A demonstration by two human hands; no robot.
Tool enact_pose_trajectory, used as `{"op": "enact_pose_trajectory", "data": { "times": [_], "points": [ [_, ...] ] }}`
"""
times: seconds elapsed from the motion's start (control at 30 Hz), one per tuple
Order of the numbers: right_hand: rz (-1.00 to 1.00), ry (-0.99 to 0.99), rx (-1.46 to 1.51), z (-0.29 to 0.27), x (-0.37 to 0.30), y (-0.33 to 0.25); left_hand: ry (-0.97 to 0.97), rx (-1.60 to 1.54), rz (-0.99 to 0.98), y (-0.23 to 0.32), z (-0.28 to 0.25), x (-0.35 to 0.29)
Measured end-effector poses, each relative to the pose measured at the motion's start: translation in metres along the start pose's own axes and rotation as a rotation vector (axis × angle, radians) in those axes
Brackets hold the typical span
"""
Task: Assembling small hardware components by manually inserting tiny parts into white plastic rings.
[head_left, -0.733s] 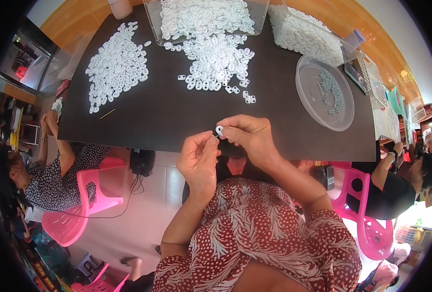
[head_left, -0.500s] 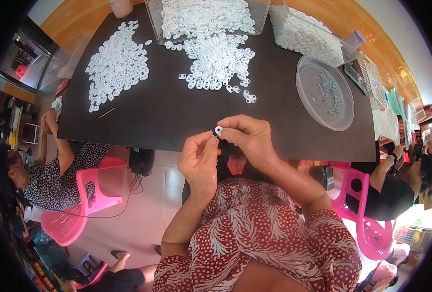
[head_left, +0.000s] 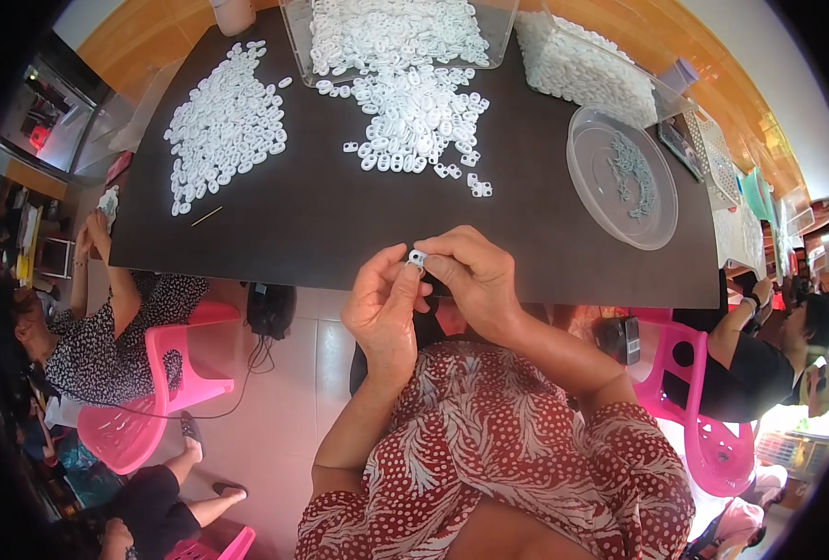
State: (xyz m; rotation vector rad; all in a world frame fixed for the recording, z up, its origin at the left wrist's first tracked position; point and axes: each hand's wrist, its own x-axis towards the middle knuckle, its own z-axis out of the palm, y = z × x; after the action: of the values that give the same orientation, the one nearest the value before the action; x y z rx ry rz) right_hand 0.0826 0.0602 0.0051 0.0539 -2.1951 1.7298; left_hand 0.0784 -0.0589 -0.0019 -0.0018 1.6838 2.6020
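Over the table's near edge, my left hand (head_left: 384, 313) and my right hand (head_left: 472, 280) meet around a small white plastic piece (head_left: 416, 257) with a dark hole in it. Both hands pinch it between thumb and fingertips. Part of the piece is hidden behind the fingertips, so I cannot tell whether it is one part or two joined. Ahead of my hands lies a heap of similar white oval pieces (head_left: 414, 121), with a few squarish ones (head_left: 480, 189) at its near right side.
Another pile of white ovals (head_left: 223, 126) spreads at the left, by a thin yellowish stick (head_left: 206, 217). Clear bins (head_left: 503, 51) stand at the back. A round clear lid (head_left: 583, 187) with small grey-green parts lies right. People sit on both sides near pink chairs (head_left: 167, 373).
The white piece has turned and my hands have come closer together around it. On the floor at lower left, a seated person's legs have shifted.
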Motion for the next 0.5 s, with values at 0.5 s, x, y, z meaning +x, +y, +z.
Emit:
{"op": "enact_pose_trajectory", "data": {
  "times": [0.5],
  "points": [
    [-0.176,0.003,-0.137,0.0032,-0.0068,-0.0015,0.078,-0.146,-0.084,0.0044,0.0030,0.0009]
  ]
}}
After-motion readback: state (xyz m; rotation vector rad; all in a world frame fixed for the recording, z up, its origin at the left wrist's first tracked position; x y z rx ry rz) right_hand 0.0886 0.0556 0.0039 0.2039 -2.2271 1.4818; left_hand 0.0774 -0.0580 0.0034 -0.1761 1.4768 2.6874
